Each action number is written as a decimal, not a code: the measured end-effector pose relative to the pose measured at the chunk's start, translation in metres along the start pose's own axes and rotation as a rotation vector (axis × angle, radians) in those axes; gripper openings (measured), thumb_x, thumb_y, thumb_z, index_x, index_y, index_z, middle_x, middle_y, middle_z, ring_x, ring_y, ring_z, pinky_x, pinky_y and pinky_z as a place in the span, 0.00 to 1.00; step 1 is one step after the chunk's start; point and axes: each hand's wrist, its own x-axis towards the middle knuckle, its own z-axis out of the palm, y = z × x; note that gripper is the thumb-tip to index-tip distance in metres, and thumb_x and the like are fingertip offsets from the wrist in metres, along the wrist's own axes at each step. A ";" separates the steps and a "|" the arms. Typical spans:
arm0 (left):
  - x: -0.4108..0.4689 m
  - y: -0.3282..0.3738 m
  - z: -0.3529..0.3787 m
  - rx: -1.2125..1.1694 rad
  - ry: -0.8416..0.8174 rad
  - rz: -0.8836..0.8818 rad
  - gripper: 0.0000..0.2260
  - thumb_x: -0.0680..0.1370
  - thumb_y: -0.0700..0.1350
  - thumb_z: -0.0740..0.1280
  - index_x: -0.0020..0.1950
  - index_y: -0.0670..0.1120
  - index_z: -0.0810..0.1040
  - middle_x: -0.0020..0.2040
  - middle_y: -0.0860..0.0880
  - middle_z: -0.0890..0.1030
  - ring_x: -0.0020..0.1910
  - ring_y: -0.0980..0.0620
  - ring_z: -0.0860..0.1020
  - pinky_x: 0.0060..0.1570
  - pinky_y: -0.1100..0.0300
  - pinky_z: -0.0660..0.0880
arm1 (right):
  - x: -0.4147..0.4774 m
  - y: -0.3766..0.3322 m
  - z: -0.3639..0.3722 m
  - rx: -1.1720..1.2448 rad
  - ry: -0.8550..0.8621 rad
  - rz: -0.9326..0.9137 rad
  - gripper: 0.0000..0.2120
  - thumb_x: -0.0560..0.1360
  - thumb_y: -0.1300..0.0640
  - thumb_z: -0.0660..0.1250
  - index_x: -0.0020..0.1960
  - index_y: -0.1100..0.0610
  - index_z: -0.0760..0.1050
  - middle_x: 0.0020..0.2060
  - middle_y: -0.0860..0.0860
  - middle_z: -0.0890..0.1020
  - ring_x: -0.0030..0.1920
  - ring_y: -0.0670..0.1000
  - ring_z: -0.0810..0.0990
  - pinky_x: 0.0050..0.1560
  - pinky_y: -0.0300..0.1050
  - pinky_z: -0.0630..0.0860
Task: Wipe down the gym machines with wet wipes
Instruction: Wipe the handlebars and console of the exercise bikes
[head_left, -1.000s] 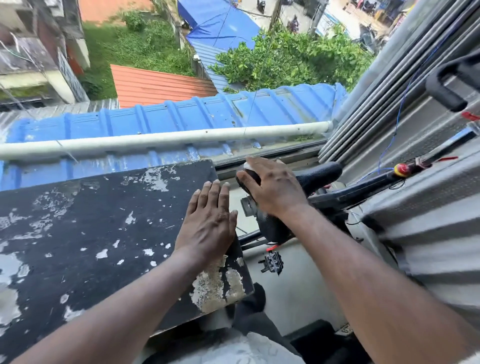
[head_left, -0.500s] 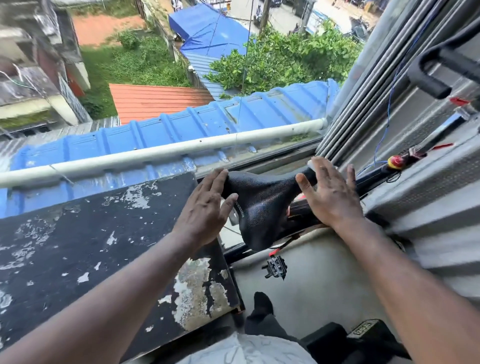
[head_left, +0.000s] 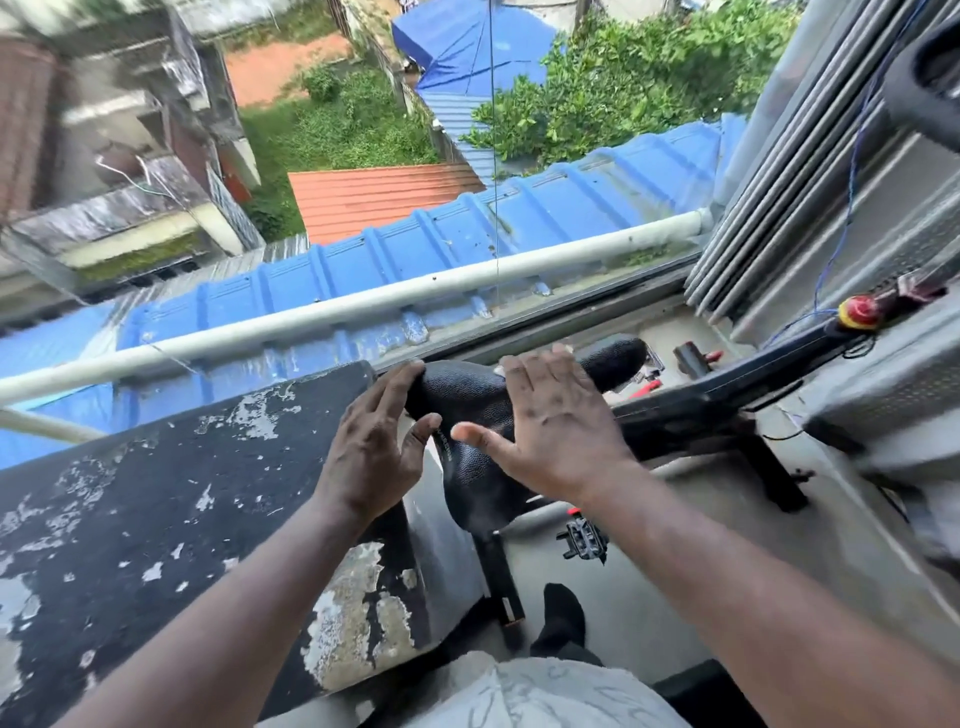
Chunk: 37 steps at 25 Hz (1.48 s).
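- The black pebbled-vinyl bike saddle (head_left: 462, 395) sat on its seat post (head_left: 501, 577), just off the peeling black board's (head_left: 182, 493) right edge, nose pointing away to the right.
- Right hand (head_left: 556, 431) lay flat on top, fingers spread, nearer the nose. Couldn't see any wipe under it.
- Left hand (head_left: 371, 447) touched the wide end, fingers straight.

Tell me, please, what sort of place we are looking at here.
Probably an upper-floor gym corner beside a window. The left hand and right hand touch a black exercise-bike saddle, a pedal shows below it, and a blue corrugated roof lies beneath the glass outside.
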 end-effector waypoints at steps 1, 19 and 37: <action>-0.001 -0.004 0.001 0.030 0.010 0.014 0.29 0.83 0.60 0.61 0.81 0.47 0.67 0.76 0.46 0.74 0.75 0.44 0.72 0.75 0.52 0.65 | -0.004 0.011 0.001 0.016 0.079 -0.026 0.50 0.76 0.20 0.37 0.76 0.56 0.68 0.72 0.55 0.74 0.76 0.57 0.66 0.84 0.54 0.48; 0.004 -0.031 0.003 -0.087 -0.018 0.168 0.29 0.84 0.60 0.60 0.84 0.52 0.62 0.82 0.54 0.65 0.82 0.51 0.62 0.81 0.48 0.60 | -0.071 -0.098 0.077 1.299 0.755 0.850 0.06 0.78 0.48 0.75 0.55 0.42 0.85 0.54 0.42 0.87 0.60 0.40 0.83 0.65 0.42 0.78; 0.002 -0.031 0.003 -0.038 -0.015 0.141 0.31 0.83 0.63 0.58 0.85 0.55 0.59 0.83 0.53 0.64 0.82 0.51 0.62 0.77 0.60 0.53 | 0.007 0.035 0.014 0.831 0.765 0.842 0.11 0.82 0.53 0.69 0.61 0.51 0.86 0.56 0.45 0.87 0.58 0.46 0.85 0.62 0.41 0.79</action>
